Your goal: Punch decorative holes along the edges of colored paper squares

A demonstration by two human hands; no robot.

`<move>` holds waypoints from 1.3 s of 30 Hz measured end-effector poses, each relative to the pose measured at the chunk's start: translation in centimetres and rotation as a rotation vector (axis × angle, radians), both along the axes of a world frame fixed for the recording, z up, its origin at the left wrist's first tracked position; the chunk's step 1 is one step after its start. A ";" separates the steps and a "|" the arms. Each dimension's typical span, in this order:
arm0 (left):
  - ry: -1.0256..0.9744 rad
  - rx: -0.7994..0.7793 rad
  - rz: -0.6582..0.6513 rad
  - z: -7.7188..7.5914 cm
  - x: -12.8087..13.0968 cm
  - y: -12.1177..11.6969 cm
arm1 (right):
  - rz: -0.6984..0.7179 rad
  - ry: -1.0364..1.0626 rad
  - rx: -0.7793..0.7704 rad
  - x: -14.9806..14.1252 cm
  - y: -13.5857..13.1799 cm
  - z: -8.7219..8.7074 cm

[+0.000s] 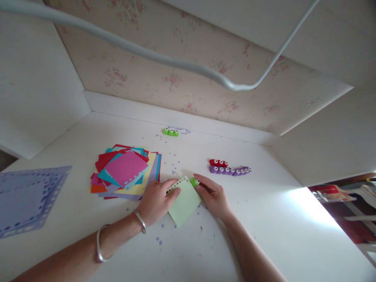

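Observation:
A light green square sheet of paper point(185, 203) lies at the middle of the white table, with a row of small punched holes along its upper left edge. My left hand point(157, 199) grips that edge between thumb and fingers. At the sheet's top corner sits a small green paper punch point(194, 182) with a white, eye-like button. The fingers of my right hand point(213, 196) are closed around the punch, which touches the paper; whether the corner is inside its slot I cannot tell.
To the left is a pile of coloured paper point(126, 168); farther left lie purple sheets point(23, 199) with punched borders. Three green punches point(170, 132) stand at the back. On the right are red punches point(218, 163) and purple punches point(230, 170). A white cable point(188, 66) hangs across above.

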State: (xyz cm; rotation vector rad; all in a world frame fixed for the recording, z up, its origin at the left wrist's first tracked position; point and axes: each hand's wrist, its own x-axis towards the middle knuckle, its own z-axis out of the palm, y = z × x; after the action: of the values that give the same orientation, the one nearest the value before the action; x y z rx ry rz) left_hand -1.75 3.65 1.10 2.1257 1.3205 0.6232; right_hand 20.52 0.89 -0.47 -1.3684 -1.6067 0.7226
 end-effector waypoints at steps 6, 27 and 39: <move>0.021 0.020 -0.001 0.1 0.0 -0.1 | 0.003 -0.024 -0.005 0.0 0.0 0.1; 0.035 0.091 -0.020 -0.5 0.1 -0.2 | 0.129 -0.193 0.082 -0.4 -0.2 0.1; 0.175 0.367 -0.246 0.3 0.2 -3.4 | -0.092 -0.129 -0.108 -0.9 -0.1 1.0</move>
State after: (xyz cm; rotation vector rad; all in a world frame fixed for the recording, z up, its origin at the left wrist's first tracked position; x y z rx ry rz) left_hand -1.55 0.24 1.43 2.6428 1.0669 0.6241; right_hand 19.67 0.81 0.58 -1.5849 -1.6116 0.6868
